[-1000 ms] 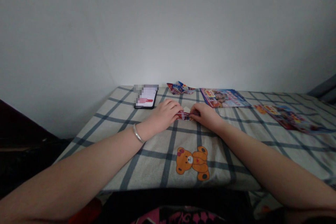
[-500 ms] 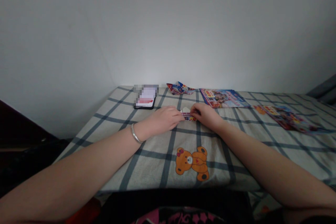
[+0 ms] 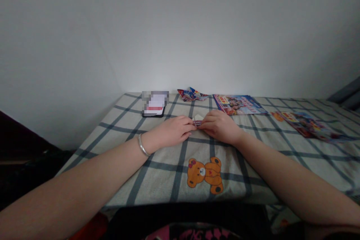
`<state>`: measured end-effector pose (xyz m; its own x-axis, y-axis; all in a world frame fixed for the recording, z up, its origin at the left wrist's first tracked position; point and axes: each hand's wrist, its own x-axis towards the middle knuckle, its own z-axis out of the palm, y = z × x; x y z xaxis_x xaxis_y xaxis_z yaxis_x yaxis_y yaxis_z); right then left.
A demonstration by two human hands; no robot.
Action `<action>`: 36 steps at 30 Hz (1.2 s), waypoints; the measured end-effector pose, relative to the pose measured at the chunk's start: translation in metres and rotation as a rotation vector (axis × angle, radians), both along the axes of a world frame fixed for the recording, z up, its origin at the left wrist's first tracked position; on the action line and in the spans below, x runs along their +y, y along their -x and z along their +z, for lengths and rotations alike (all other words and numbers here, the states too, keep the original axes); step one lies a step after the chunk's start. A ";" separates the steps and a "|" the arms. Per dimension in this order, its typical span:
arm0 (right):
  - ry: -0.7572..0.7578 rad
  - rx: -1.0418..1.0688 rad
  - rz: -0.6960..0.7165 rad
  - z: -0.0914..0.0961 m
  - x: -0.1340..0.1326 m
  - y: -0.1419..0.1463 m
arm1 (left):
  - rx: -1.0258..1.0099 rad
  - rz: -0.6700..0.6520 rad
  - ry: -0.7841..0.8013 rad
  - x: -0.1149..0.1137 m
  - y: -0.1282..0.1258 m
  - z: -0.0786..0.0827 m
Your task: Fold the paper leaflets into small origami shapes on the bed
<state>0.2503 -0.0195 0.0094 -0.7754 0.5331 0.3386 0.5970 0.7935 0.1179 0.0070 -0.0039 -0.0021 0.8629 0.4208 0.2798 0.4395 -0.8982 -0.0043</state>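
Between my two hands a small folded piece of printed paper (image 3: 198, 123) lies on the checked tablecloth (image 3: 165, 157), a pale pointed flap showing at its far side. My left hand (image 3: 177, 130), with a silver bangle at the wrist, has its fingers closed on the paper's left end. From the right, my right hand (image 3: 221, 126) pinches the other end, its fingers covering much of the paper. Only a narrow purple and white strip and the flap are visible between the fingertips.
At the back left lies a phone (image 3: 156, 104) with a lit screen. A folded colourful paper shape (image 3: 192, 94) sits near the wall. Printed flyers (image 3: 240, 104) lie at the back right, and another flyer (image 3: 312, 126) is farther right.
My right hand has moved left over the paper, its fingers now nearer my left fingertips. Less of the printed strip shows. My left hand stays almost where it was.
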 end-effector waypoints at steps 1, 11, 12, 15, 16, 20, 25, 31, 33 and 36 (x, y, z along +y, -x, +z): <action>-0.001 -0.018 0.010 0.001 0.000 0.000 | 0.000 0.005 -0.003 0.000 0.000 0.000; 0.034 -0.104 0.010 0.013 -0.003 -0.004 | 0.021 0.017 -0.046 -0.004 -0.002 0.008; 0.044 -0.100 0.006 0.014 -0.004 -0.006 | 0.021 0.012 -0.057 -0.004 -0.002 0.010; 0.095 -0.089 -0.024 0.017 -0.004 -0.011 | 0.033 0.024 -0.094 -0.005 0.000 0.014; 0.114 -0.087 -0.035 0.018 -0.004 -0.013 | 0.040 0.035 -0.108 -0.005 0.002 0.016; 0.153 -0.108 -0.090 0.022 -0.005 -0.019 | 0.053 0.043 -0.129 -0.003 0.008 0.018; 0.183 -0.109 -0.172 0.026 -0.007 -0.027 | 0.033 0.016 -0.068 -0.002 0.014 0.020; 0.205 -0.116 -0.222 0.026 -0.004 -0.038 | 0.027 0.034 -0.025 -0.005 0.017 0.026; 0.211 -0.137 -0.232 0.025 -0.003 -0.040 | 0.053 0.054 -0.023 -0.005 0.018 0.028; 0.208 -0.157 -0.255 0.026 -0.003 -0.041 | 0.094 0.078 -0.020 -0.006 0.021 0.030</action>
<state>0.2912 -0.0229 0.0351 -0.6427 0.7608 0.0899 0.7661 0.6383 0.0750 -0.0135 -0.0095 0.0282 0.8508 0.4828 0.2077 0.5046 -0.8608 -0.0662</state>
